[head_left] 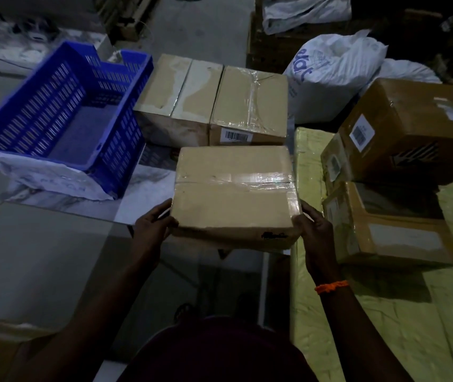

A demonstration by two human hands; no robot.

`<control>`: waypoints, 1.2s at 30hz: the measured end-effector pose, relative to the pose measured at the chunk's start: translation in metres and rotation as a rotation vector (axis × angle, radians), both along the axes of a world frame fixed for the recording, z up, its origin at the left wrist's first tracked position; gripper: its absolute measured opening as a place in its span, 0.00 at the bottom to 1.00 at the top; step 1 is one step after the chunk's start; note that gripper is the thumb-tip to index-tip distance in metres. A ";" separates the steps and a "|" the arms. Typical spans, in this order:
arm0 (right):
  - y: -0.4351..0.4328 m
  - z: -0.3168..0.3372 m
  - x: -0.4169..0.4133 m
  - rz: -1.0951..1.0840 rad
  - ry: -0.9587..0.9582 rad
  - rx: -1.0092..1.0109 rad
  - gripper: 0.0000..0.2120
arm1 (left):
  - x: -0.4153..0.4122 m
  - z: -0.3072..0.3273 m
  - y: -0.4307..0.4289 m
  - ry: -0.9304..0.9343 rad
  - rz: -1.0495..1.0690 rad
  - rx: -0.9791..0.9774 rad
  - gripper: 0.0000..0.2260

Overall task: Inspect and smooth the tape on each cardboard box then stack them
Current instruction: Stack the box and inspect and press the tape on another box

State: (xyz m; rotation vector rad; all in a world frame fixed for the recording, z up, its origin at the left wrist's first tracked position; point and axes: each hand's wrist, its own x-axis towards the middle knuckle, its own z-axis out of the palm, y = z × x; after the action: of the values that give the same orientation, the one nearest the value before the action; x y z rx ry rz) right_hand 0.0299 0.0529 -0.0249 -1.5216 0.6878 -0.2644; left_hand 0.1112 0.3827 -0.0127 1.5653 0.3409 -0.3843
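Head view: left hand (154, 225) and right hand (312, 225) clasp near corners of the cardboard box (233, 194) (taped across top)

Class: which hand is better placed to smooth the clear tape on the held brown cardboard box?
Probably right: the right hand grips the brown cardboard box where its clear tape wraps the edge; the left hand is farther.

The box (235, 194) hides most fingers of the left hand (152, 226) and right hand (312, 226). I can't read the barcode label (235, 136); the dark far-right shapes (418, 31) are perhaps crates.
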 end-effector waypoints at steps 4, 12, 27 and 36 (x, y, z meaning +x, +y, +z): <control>-0.007 -0.018 -0.004 -0.011 0.073 -0.047 0.23 | -0.015 -0.013 -0.003 -0.052 -0.118 0.033 0.21; 0.012 -0.027 0.003 0.150 0.156 -0.675 0.28 | -0.003 -0.025 -0.027 -0.511 -0.275 0.538 0.26; 0.031 -0.037 0.093 0.633 0.288 -1.124 0.35 | 0.052 -0.043 -0.099 -0.615 -0.856 1.146 0.29; 0.033 -0.025 0.065 0.759 0.291 -1.136 0.31 | 0.025 -0.031 -0.087 -0.649 -0.909 1.100 0.36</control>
State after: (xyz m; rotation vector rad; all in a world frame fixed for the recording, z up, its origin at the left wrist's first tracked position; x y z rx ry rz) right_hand 0.0946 0.0860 -0.0499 -2.8195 0.0726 0.2098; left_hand 0.1360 0.2955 -0.0439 2.7692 -0.8574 -0.3544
